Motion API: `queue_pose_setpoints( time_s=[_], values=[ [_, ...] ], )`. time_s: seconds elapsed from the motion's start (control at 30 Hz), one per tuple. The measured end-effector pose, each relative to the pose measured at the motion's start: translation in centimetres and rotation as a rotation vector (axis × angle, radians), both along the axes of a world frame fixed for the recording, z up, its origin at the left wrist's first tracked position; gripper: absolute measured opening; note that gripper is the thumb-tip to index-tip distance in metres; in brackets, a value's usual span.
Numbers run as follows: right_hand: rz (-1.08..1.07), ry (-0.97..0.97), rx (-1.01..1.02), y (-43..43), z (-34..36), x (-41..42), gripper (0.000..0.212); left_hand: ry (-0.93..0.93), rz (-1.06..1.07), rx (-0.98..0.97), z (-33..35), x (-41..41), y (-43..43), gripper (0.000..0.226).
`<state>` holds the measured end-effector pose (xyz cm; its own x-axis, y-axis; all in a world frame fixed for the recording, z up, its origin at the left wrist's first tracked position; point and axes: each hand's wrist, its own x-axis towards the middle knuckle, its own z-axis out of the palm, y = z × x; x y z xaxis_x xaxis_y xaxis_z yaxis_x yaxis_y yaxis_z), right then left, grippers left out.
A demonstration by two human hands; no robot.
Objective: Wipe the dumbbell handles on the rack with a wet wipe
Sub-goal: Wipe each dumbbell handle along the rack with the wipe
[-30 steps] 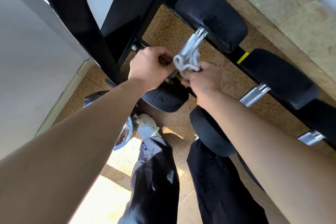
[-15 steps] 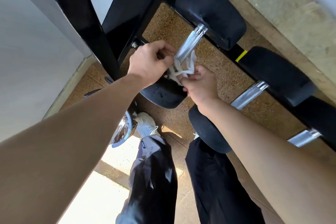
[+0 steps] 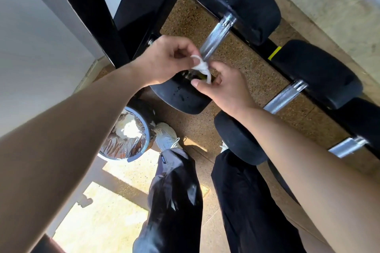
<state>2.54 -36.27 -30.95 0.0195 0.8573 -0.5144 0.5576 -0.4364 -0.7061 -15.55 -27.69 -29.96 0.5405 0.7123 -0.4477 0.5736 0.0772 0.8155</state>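
A twisted white wet wipe hangs at the near end of the knurled chrome dumbbell handle. The left hand pinches its upper loop and the right hand its lower tail. It looks like regripping mid-wipe. Next, the wipe needs wrapping round that handle and sliding along it.

Both curled: left grip, right grip

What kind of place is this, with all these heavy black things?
Most likely a gym: black dumbbells with metal handles sit in a row on a rack, above speckled, rubber-like flooring.
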Motion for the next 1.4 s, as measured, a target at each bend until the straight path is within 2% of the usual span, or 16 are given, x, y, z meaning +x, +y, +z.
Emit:
queue_pose_setpoints(
  time_s=[0.03,0.1,0.2,0.33,0.43,0.57,0.63,0.7,0.8,0.9,0.97,1.07,1.13,1.2,1.3,1.4],
  values=[
    [0.013,-0.011,0.007,0.3,-0.2,-0.1,0.029,-0.04,0.021,-0.019,0.2,-0.1,0.1,0.005],
    [0.011,0.023,0.023,0.9,-0.7,-0.1,0.024,-0.05,0.084,-0.026,0.5,-0.3,0.6,0.01],
    [0.066,0.011,0.051,1.3,-1.2,0.4,0.027,0.108,0.102,0.093,0.2,-1.3,1.4,0.011],
    [0.095,0.123,0.021,0.6,-0.7,1.3,0.017,0.344,0.042,0.156,-1.0,-2.1,2.1,0.015],
    [0.101,0.114,0.048,-0.3,-0.7,0.5,0.024,0.541,-0.016,0.173,-1.7,-1.5,3.1,0.023],
    [0.054,0.097,0.065,-0.6,-1.1,-0.9,0.05,0.721,-0.1,0.117,-1.7,-0.9,5.0,0.021],
    [0.032,0.096,0.073,-0.7,-1.4,-1.1,0.042,0.744,-0.115,0.099,-1.9,-0.5,5.3,0.023],
    [0.005,0.085,0.093,-0.7,-1.7,-1.2,0.015,0.74,-0.13,0.084,-2.0,-0.1,5.2,0.022],
    [-0.004,0.006,0.057,-0.6,-3.1,-0.3,0.016,0.721,-0.161,0.032,-2.0,0.3,5.0,0.018],
    [0.003,-0.127,-0.074,-0.6,-5.0,1.6,0.016,0.681,-0.327,-0.042,-1.6,0.6,4.7,0.012],
    [-0.007,-0.141,-0.116,-0.4,-5.3,2.0,0.016,0.712,-0.382,0.001,-2.1,0.8,4.6,0.008],
    [0.046,-0.07,-0.005,0.6,-4.2,0.3,0.017,0.876,-0.257,0.154,-3.4,0.2,4.8,0.023],
    [0.076,-0.023,0.065,1.0,-3.7,-0.7,0.017,0.932,-0.17,0.217,-3.8,-0.3,5.0,0.023],
    [0.081,-0.077,0.054,0.9,-4.6,-0.3,0.018,0.859,-0.19,0.171,-3.8,-0.3,5.0,0.017],
    [0.069,-0.236,-0.089,0.0,-6.8,2.1,0.018,0.716,-0.402,0.089,-3.5,0.7,4.4,0.006],
    [0.147,-0.212,-0.078,-0.2,-6.6,1.9,0.016,0.786,-0.422,0.171,-4.1,1.2,4.4,0.003]
  ],
)
